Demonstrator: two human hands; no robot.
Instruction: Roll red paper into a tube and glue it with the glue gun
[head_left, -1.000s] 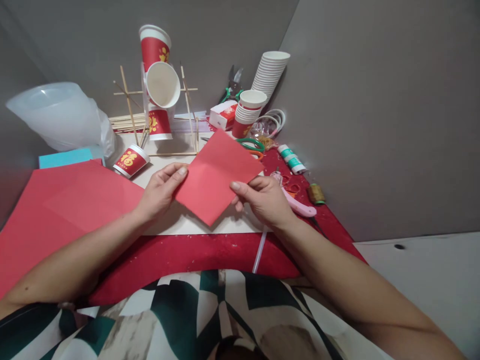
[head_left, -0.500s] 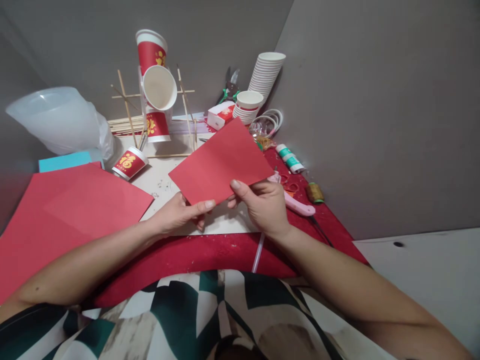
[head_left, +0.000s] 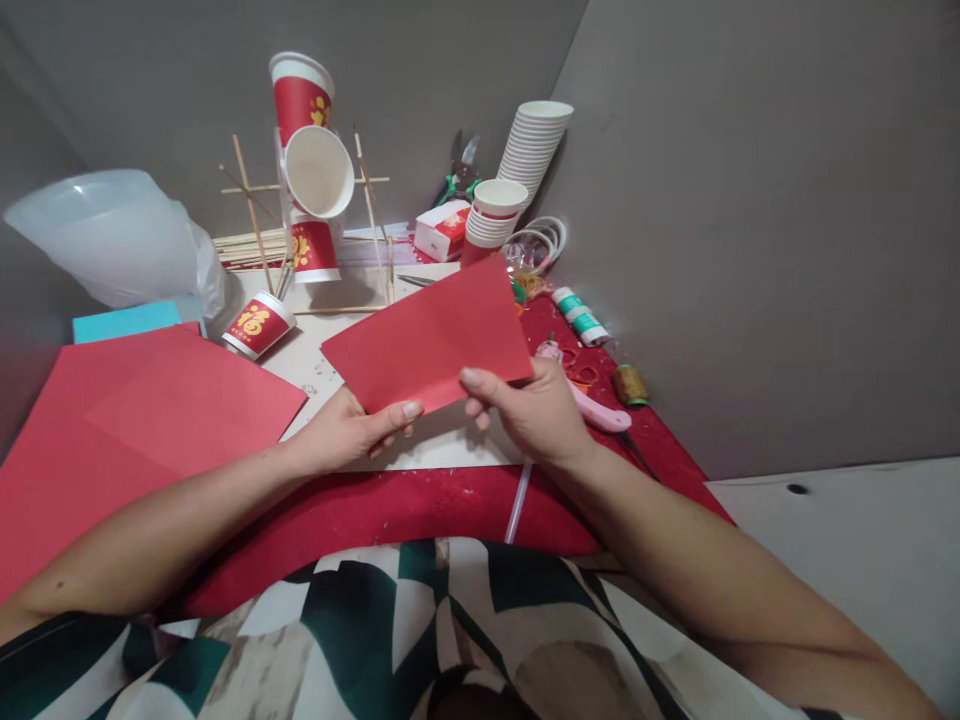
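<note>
A rectangular piece of red paper (head_left: 435, 335) is held up in front of me, above the white board (head_left: 420, 445). My left hand (head_left: 364, 425) pinches its lower left edge, thumb on top and fingers beneath. At the lower right edge, my right hand (head_left: 529, 405) grips the same paper with the thumb on its face; some of those fingers are hidden behind it. To the left of my left hand lies a larger red paper sheet (head_left: 157, 420). A pink-handled tool (head_left: 604, 412) rests just beyond my right hand.
Paper cups (head_left: 319, 172) are joined among thin wooden sticks (head_left: 255, 215) at the back. One cup (head_left: 259, 325) lies tilted in front. Stacked cups (head_left: 529, 150), pruning shears (head_left: 461, 180), thread spools (head_left: 580, 316) and a white plastic bag (head_left: 127, 240) stand around. Grey walls close in the desk.
The red paper has turned slightly clockwise and lowered, its top right corner dropping away from the white box. Both hands keep hold of it, the right tilting a little.
</note>
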